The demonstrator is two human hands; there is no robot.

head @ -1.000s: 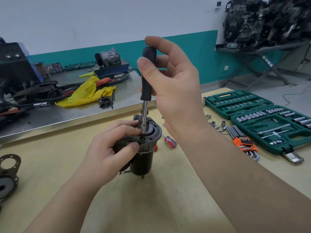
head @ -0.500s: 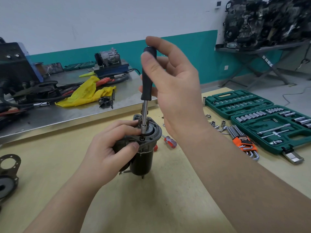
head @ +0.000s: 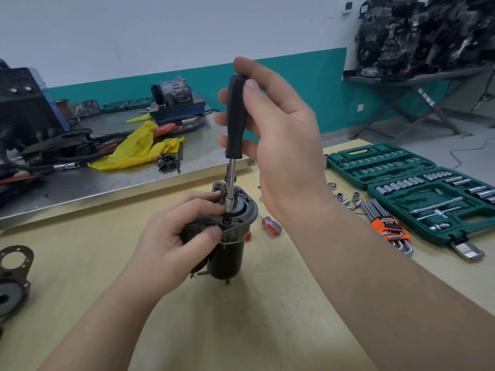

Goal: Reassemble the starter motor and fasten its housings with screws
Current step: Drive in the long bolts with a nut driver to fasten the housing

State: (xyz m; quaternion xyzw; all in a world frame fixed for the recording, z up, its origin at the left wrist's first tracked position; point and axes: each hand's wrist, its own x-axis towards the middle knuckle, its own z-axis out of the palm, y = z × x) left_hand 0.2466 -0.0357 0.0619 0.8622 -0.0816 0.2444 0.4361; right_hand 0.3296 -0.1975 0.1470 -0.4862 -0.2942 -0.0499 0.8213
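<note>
Now the right hand [head: 278, 135] has re-gripped the nut driver [head: 235, 116] mid-turn, tightening continues, while the left hand [head: 174, 236] clasps the starter motor [head: 230, 253].

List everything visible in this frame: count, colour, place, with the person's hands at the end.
starter motor: one, dark grey, upright at centre of the tan table
socket driver: one, black handle, steel shaft, tip on the motor's top
small screwdriver: one, red handle, right of the motor
hex keys: one set, orange holder, right
socket set cases: two, green, open, far right
loose sockets: several, silver, beside the cases
yellow cloth: one, on the metal bench
gasket plate: one, dark, left edge
left hand: grips the motor
right hand: grips the driver handle
</note>
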